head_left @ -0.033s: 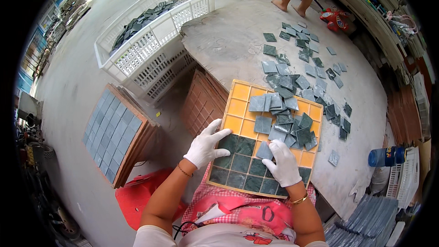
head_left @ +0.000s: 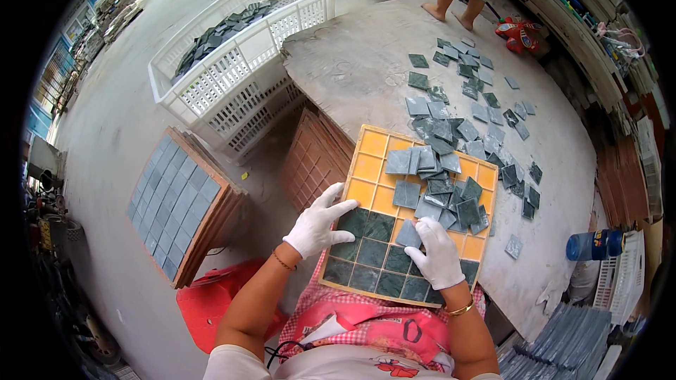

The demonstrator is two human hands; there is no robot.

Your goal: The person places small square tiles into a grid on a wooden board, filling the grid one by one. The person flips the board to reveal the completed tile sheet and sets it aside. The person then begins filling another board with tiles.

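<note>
Two near rows of a yellow grid tray [head_left: 372, 143] look mostly filled with dark green tiles [head_left: 364, 279], though the right hand hides some; a third row has tiles at its left end. The tray lies before the person, between lap and desk [head_left: 338, 56]. It appears less than half laid: yellow base shows in the far left compartments, and a jumbled heap of loose tiles [head_left: 406, 194] covers much of its right side. The left hand [head_left: 312, 229], white-gloved, rests at the left edge, thumb and fingers spread wide. The right hand [head_left: 435, 255], also gloved, has its fingers at a grey tile [head_left: 408, 233]; whether they grip it, I cannot tell. Beyond, more tiles [head_left: 469, 130] scatter over the desk. Leftward stand a tile-topped stack of brown trays [head_left: 172, 197] and a white crate [head_left: 243, 49] holding dark pieces [head_left: 218, 35].
</note>
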